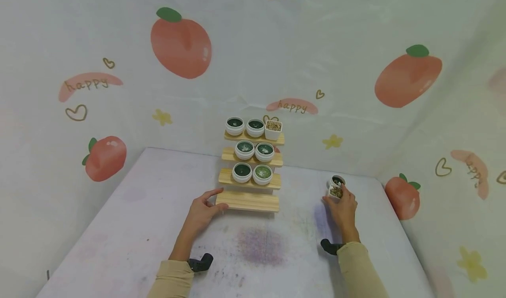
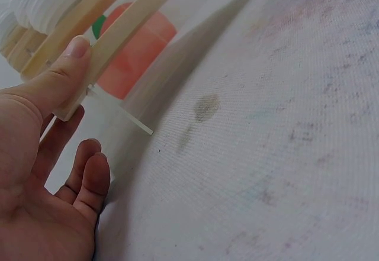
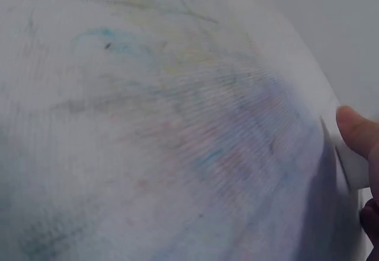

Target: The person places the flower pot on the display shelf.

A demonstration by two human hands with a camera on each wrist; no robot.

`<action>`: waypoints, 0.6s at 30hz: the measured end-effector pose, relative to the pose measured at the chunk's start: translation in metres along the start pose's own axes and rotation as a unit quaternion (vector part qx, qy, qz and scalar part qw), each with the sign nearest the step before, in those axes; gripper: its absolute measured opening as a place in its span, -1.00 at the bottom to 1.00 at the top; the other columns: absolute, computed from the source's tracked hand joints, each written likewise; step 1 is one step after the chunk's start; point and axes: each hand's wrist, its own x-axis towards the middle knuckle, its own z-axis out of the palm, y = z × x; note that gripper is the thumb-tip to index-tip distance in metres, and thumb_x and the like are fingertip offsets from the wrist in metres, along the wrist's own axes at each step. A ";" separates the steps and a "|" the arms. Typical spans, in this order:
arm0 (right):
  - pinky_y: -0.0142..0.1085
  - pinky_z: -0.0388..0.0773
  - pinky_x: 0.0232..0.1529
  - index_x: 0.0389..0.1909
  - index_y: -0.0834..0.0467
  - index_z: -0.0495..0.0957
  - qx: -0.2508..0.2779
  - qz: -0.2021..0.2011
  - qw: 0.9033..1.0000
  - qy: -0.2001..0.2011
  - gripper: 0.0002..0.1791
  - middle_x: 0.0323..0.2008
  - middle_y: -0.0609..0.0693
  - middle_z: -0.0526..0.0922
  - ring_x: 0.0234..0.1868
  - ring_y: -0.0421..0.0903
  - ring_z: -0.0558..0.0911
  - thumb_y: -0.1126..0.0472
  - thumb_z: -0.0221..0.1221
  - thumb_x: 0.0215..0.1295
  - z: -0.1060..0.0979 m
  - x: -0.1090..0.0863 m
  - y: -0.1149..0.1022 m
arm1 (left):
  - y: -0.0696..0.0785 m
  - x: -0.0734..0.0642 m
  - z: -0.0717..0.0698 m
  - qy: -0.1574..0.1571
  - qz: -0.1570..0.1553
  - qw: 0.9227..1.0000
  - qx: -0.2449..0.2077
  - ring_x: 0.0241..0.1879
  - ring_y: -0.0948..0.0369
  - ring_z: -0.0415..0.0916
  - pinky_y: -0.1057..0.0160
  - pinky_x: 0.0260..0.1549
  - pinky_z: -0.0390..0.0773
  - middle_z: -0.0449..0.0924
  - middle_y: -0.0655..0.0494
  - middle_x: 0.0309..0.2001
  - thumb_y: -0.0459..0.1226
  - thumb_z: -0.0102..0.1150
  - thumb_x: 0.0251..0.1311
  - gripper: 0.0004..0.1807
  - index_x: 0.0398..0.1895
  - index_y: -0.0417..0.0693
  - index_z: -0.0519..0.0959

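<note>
A tiered stand with pale wooden shelves (image 1: 247,201) stands on the table, its lowest shelf bare. My left hand (image 1: 201,210) pinches the left end of that lowest shelf; in the left wrist view the thumb (image 2: 74,51) lies on the wood's edge. To the right, my right hand (image 1: 343,208) grips a small square white pot (image 1: 335,192) filled with brownish bits. A round white pot (image 1: 337,179) with dark contents stands right behind it. In the right wrist view only a thumb (image 3: 355,132), part of the fingers and a bit of white pot show.
Round white pots (image 1: 242,173) with green contents stand in pairs on the upper shelves. Another square pot (image 1: 273,131) of brownish bits is at the top right. The stained white table (image 1: 300,263) meets a fruit-printed cloth backdrop (image 1: 253,48) behind and on the right.
</note>
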 end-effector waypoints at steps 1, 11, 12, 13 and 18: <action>0.28 0.18 0.43 0.58 0.29 0.05 0.000 -0.002 1.000 0.000 -0.05 0.42 0.50 0.21 0.42 0.49 0.20 0.10 0.35 0.33 0.000 0.000 0.001 | 0.000 0.000 0.000 0.000 0.000 1.000 0.001 -0.67 0.29 0.19 0.36 -0.65 0.24 0.35 0.20 -0.66 0.06 0.57 -0.03 -0.29 0.28 0.30 0.60; 0.27 0.22 0.41 0.56 0.31 0.09 0.007 0.000 1.000 0.021 -0.09 0.36 0.52 0.32 0.35 0.51 0.28 0.12 0.33 0.33 0.004 0.001 0.001 | 0.001 0.001 -0.001 0.000 -0.007 1.000 0.005 -0.66 0.28 0.21 0.36 -0.63 0.26 0.36 0.20 -0.64 0.06 0.56 -0.01 -0.30 0.29 0.31 0.59; 0.26 0.22 0.40 0.56 0.31 0.10 0.010 0.003 1.000 0.024 -0.10 0.36 0.51 0.32 0.35 0.50 0.28 0.12 0.33 0.33 0.005 0.000 0.000 | 0.001 0.000 -0.001 0.000 -0.007 1.000 0.005 -0.66 0.28 0.21 0.36 -0.63 0.26 0.36 0.20 -0.64 0.06 0.56 -0.01 -0.30 0.29 0.31 0.59; 0.26 0.23 0.39 0.55 0.31 0.10 0.012 0.005 1.000 0.026 -0.11 0.36 0.51 0.32 0.34 0.49 0.28 0.13 0.32 0.33 0.005 0.000 0.000 | 0.001 0.000 -0.001 0.000 -0.007 1.000 0.004 -0.66 0.28 0.21 0.36 -0.63 0.26 0.36 0.20 -0.64 0.06 0.56 0.00 -0.30 0.28 0.31 0.60; 0.28 0.22 0.39 0.54 0.30 0.13 0.038 0.014 0.999 0.034 -0.16 0.35 0.51 0.31 0.34 0.48 0.27 0.17 0.28 0.34 0.003 -0.005 -0.005 | 0.001 0.000 0.000 -0.005 -0.006 1.000 0.001 -0.66 0.29 0.19 0.37 -0.63 0.25 0.34 0.21 -0.66 0.04 0.57 0.00 -0.30 0.29 0.30 0.59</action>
